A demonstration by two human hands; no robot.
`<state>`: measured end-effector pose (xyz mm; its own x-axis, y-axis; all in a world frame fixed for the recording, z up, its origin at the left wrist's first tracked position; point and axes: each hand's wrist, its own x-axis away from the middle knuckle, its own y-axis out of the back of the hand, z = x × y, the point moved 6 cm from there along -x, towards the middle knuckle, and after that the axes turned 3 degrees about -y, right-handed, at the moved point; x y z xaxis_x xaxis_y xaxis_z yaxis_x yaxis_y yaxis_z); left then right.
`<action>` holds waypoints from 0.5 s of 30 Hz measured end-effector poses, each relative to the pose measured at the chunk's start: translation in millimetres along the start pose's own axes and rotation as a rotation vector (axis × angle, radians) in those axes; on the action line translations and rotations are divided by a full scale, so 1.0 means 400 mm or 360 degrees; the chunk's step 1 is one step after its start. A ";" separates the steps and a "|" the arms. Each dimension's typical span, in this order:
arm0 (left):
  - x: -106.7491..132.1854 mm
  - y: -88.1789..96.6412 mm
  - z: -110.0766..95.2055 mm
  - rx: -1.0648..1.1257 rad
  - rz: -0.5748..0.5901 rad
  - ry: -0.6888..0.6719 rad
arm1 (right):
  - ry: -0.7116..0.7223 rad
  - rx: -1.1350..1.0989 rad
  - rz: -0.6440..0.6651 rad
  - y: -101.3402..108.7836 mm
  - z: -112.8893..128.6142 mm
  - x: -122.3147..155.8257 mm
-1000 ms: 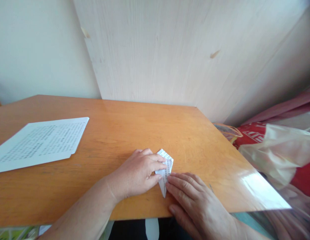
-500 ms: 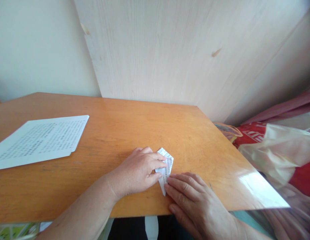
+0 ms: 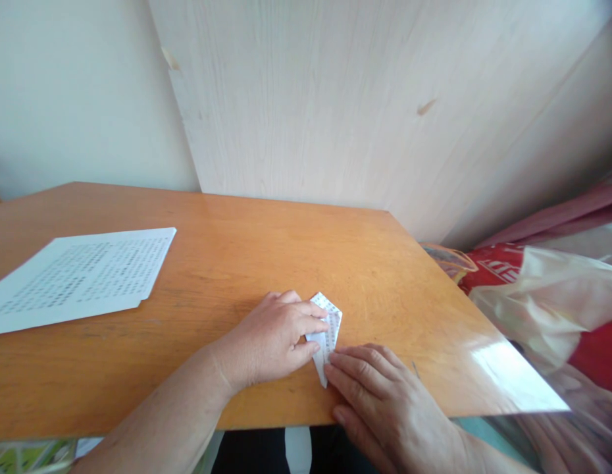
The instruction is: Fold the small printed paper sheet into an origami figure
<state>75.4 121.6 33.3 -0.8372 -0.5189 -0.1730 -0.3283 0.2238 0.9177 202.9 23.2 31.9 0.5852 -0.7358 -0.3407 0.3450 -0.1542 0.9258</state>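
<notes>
The left hand is lying palm-down over the left side of a small folded paper, its fingertips and thumb resting on the upper face with a gap between them; it is not clamping the paper, but is probably pinning it flat against the table. The right hand is staying apart from the left and is setting its fingertips at the lower right edge of the paper, its fingers lying side by side and its thumb set apart, near the table's front edge. This position is presumably steadying or flattening that edge; how hard either hand is pressing, one cannot tell. The paper is lying near the front of the table, between the hands, its narrow point facing the person and its broader end facing away. This placement is likely giving both hands short reach and firm backing. A stack of printed sheets is lying well apart at the left, leaving the working area unobstructed. Beyond the table's right side, a pale plastic bag is resting against red material.
</notes>
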 end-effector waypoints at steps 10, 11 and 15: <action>0.005 0.007 0.003 -0.0015 -0.0019 0.0077 | -0.0106 0.0071 0.0160 -0.008 0.007 -0.019; 0.005 0.007 0.002 -0.0011 0.0000 0.0087 | -0.0095 0.0080 0.0157 -0.011 0.006 -0.018; 0.004 0.009 -0.003 -0.0007 0.0006 0.0109 | -0.0030 0.0115 0.0179 -0.029 -0.002 -0.013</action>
<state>73.4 120.5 36.8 -0.8064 -0.5733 -0.1448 -0.3231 0.2222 0.9199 196.3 29.1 22.9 0.6030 -0.7634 -0.2313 0.2236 -0.1166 0.9677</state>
